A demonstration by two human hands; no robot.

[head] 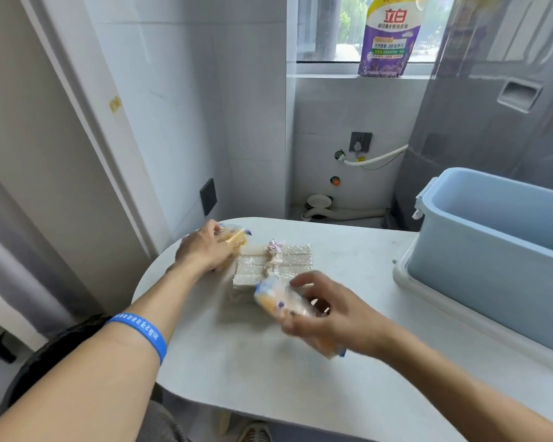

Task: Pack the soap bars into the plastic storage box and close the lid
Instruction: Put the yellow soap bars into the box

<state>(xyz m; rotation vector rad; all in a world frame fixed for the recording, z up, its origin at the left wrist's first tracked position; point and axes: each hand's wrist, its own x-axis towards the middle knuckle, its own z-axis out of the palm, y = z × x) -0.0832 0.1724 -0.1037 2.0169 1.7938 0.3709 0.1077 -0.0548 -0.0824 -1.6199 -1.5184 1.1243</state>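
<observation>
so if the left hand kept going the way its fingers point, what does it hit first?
The left hand already grips an orange wrapped soap bar. Beyond that lies bare table, then probably its far edge; depth is unclear.

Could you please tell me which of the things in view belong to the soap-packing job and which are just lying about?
For the job:
- yellow soap bar in the left hand
- yellow soap bar in the right hand
- wrapped white soap bars on the table
- blue box, open
- white lid under the box

Lying about:
- detergent pouch on the sill
- hose
- wall socket
</observation>
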